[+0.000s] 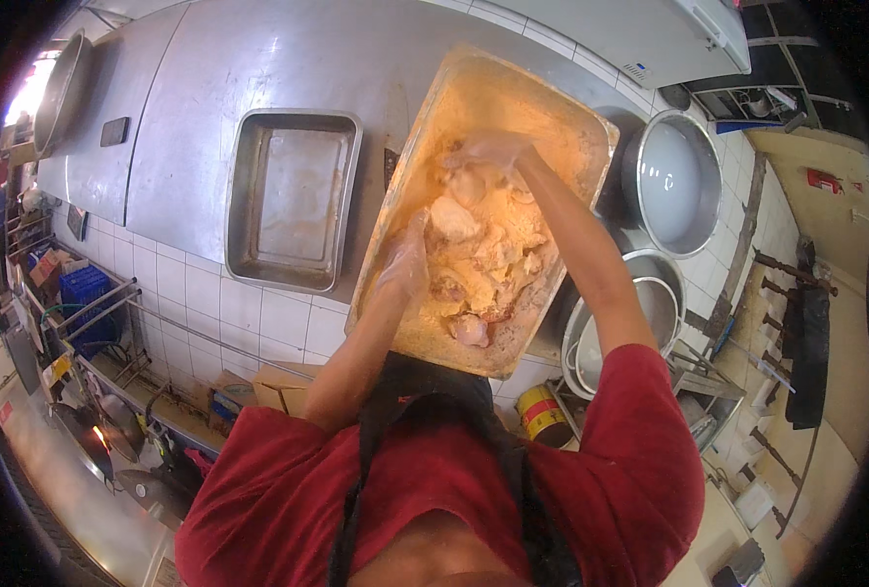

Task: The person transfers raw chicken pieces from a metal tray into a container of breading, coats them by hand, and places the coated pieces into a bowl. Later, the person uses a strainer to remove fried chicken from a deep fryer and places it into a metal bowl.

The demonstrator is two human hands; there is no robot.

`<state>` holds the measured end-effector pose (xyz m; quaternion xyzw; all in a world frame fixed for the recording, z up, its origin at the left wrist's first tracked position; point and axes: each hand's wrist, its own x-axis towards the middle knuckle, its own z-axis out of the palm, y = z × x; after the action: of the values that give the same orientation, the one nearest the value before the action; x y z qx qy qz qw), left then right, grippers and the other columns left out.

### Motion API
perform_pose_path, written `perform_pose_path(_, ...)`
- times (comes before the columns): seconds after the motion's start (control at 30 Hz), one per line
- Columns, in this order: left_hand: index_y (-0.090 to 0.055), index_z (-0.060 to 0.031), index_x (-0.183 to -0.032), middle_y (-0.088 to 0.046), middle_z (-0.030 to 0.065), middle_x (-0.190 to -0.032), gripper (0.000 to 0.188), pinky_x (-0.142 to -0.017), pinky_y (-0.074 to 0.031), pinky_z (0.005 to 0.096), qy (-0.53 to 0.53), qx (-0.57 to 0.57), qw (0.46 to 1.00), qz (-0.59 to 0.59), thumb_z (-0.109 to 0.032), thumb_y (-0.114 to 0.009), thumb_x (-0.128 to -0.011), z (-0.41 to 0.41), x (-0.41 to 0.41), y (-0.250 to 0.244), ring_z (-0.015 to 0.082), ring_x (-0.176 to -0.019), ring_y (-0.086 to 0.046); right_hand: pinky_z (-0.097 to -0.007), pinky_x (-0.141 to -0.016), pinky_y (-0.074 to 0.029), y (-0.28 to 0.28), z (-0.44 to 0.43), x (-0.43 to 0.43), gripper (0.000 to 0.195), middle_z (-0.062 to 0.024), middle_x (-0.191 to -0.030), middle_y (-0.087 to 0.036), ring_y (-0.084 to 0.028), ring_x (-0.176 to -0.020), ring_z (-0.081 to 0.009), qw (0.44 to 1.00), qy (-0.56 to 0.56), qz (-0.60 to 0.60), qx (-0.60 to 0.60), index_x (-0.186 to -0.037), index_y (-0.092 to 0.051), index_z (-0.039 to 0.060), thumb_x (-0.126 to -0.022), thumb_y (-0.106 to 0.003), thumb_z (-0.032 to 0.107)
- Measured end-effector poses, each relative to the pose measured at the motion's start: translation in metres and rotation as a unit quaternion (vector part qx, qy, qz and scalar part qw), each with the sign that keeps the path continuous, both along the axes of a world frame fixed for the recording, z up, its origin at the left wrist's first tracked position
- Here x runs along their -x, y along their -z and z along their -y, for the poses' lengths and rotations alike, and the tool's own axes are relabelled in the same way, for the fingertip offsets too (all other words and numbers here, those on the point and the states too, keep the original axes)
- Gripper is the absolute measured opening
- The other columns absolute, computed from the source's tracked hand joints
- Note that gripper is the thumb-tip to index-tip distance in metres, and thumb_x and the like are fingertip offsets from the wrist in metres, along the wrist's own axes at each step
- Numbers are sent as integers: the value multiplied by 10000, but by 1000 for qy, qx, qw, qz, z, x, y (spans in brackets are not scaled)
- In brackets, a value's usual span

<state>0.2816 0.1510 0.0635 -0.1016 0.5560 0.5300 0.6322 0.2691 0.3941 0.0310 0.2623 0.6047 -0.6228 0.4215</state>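
Observation:
A large rectangular tub lies aslant in front of me, its inside coated with pale flour or breading. Raw meat pieces, which look like chicken, are heaped in it, several of them dusted; one rounded piece lies at the near end. My left hand is inside the tub by its left wall, beside a floured piece. Farther in, my right hand is blurred over the far side of the heap. Both hands seem to wear thin clear gloves. Whether either grips a piece is not visible.
Left of the tub, a rectangular metal pan rests on the steel table. On the right stand a metal basin of cloudy liquid and stacked metal pots. A yellow-and-red tin sits below.

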Motion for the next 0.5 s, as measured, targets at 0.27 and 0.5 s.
perform_pose_path(0.27, -342, 1, -1491, -374, 258, -1505, 908, -1110, -343, 472, 143, 79, 959, -233, -706, -383, -923, -21, 2, 107, 413, -1350, -419, -420, -1091, -390, 68, 9, -74, 545, -98, -1496, -447, -399, -1378, -254, 944, -45, -278, -169, -1389, -545, 174, -938, -581, 477)
perform_pose_path(0.5, -431, 51, -1407, -485, 314, -1369, 941, -1052, -415, 444, 266, 67, 888, -369, -727, -477, -879, -6, 26, 30, 408, -1251, -509, -348, -1020, -459, 29, 22, -86, 498, -142, -1355, -563, -542, -1223, -269, 907, -34, -96, -408, -1315, -600, 139, -963, -533, 485)
